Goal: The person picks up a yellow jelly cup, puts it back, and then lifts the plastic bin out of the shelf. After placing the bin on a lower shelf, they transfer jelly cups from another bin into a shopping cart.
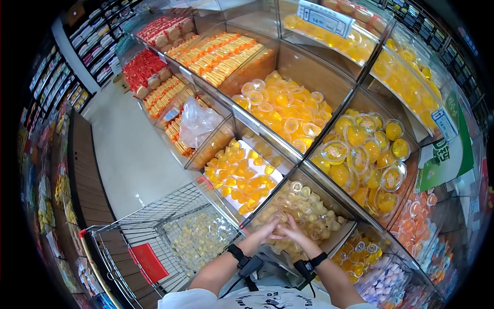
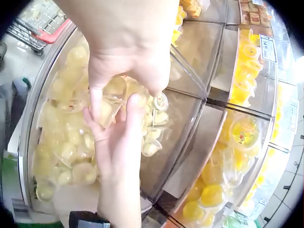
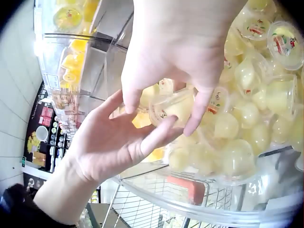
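Observation:
My two hands meet over a bin of pale yellow jelly cups (image 1: 309,206). Between them is a clear jelly cup (image 3: 173,108) with a printed lid. My right hand (image 3: 178,52) comes down over this cup, thumb on one side and fingers on the other. From the opposite side my left hand (image 3: 111,142) cups it, with its thumb against the cup's lower part. In the left wrist view, the fingers of the left hand (image 2: 130,52) and right hand (image 2: 118,147) curl in from both sides around the jelly cup (image 2: 109,110). The palms partly hide more cups beneath.
A metal shopping cart (image 1: 149,206) stands left of the bin, with many pale cups (image 1: 198,239) inside. Clear dividers separate bins of orange-yellow jelly cups (image 1: 288,105) and larger cups (image 1: 355,136). A plastic bag (image 1: 198,123) lies over orange-wrapped sticks. Price tags (image 1: 325,19) hang on the upper bins.

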